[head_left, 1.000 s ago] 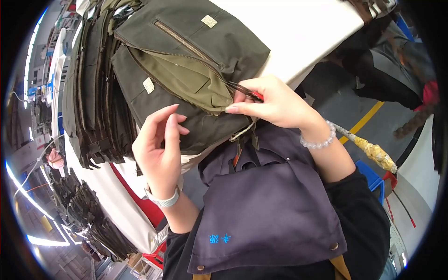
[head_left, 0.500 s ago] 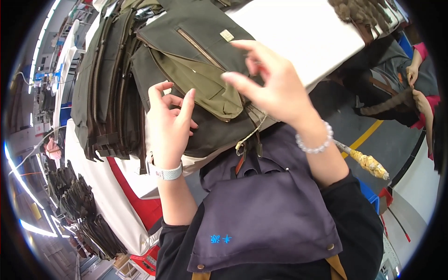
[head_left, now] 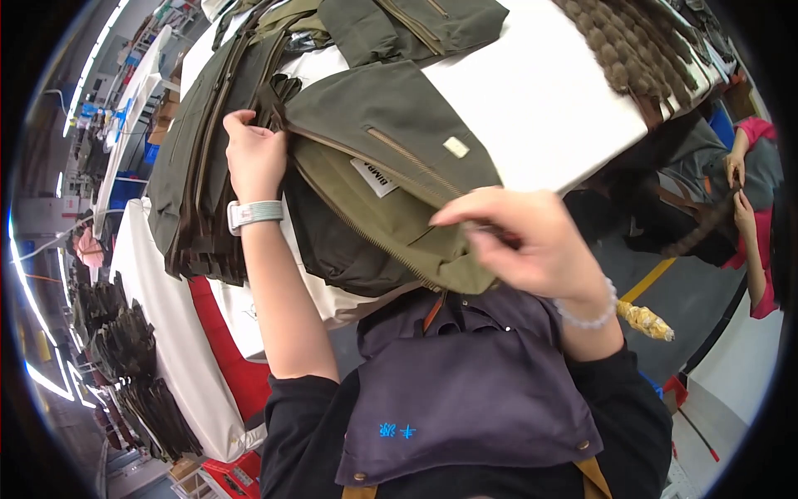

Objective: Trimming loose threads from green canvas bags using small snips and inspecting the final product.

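Note:
A dark green zippered garment (head_left: pixel 391 96) lies on the white table, its long brass-toothed zip parted over a lighter olive lining (head_left: pixel 332 170). A small white label shows on that lining. My left hand (head_left: pixel 256 158) is closed on the garment's dark edge at its upper left corner, fingertips pinched together. Above the garment's lower right end is my right hand (head_left: pixel 536 245), slightly blurred, its index finger stretched out and thumb apart. Whether it touches the cloth I cannot tell. A pale tag (head_left: pixel 455 147) sits on the outer cloth.
Stacked dark green garments (head_left: pixel 187 179) stand left of my left hand. Another folded one (head_left: pixel 416 29) is at the back. Brown fur strips (head_left: pixel 619 50) hang over the table's far right. At right, a person in pink sleeves (head_left: pixel 752 200) holds a fur strip. A yellow-wrapped rod end (head_left: pixel 647 321) juts out nearby.
My left hand has moved up and left and taken hold of the garment's edge. My right hand has come lower and right. The garment has shifted, its lining spread wider with the label uncovered.

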### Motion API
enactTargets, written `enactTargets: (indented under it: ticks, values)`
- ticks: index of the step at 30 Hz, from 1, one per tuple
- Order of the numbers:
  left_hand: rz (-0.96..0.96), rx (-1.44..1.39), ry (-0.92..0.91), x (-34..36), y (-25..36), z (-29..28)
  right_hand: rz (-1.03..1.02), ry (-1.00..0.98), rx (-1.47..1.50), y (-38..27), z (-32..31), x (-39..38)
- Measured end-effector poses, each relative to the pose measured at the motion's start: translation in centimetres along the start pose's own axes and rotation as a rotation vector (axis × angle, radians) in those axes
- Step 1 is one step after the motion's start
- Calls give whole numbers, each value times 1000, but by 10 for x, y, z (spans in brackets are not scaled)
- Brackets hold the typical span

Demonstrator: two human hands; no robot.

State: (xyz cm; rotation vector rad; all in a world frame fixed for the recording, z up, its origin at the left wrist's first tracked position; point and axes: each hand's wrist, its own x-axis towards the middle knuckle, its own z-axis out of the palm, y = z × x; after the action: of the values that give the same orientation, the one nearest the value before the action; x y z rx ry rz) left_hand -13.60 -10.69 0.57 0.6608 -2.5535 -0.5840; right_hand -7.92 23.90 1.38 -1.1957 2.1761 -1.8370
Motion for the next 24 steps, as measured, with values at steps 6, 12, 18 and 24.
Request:
enactTargets:
  ticks: [6, 12, 18, 24]
  values:
    - [420, -315, -209, -44, 0, -13, 18, 27, -110, -2, -20, -2]
    - [6, -818, -492, -103, -13, -31, -1, 205, -358, 17, -3, 27]
    - [-503, -1695, -668, -129, 1, -33, 26, 95, -581, 110, 40, 61]
    - [65, -562, -211, -167, 21, -27, -208, 214, -415, 104, 56, 55]
